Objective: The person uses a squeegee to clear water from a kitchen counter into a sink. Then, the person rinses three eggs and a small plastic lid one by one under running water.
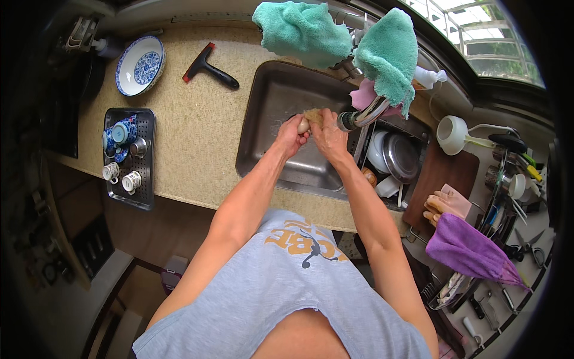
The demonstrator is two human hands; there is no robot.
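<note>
Both my hands are over a stainless steel sink (269,94), close together near its right side. My left hand (292,138) grips a small, rounded, pale object (303,126); its kind cannot be told. My right hand (331,136) holds a tan sponge or scrubber (313,116) against or right beside that object. The faucet's end (347,121) is just to the right of my right hand. Water drops show on the sink floor. My fingers partly hide both held things.
A black squeegee (204,67), a blue-and-white bowl (142,66) and a black tray (150,170) with cups stand left. Teal cloths (305,31) hang above the faucet. Dishes (400,157) fill the right basin; beyond are a wooden board (457,170), rubber gloves (453,204) and a purple cloth (466,247).
</note>
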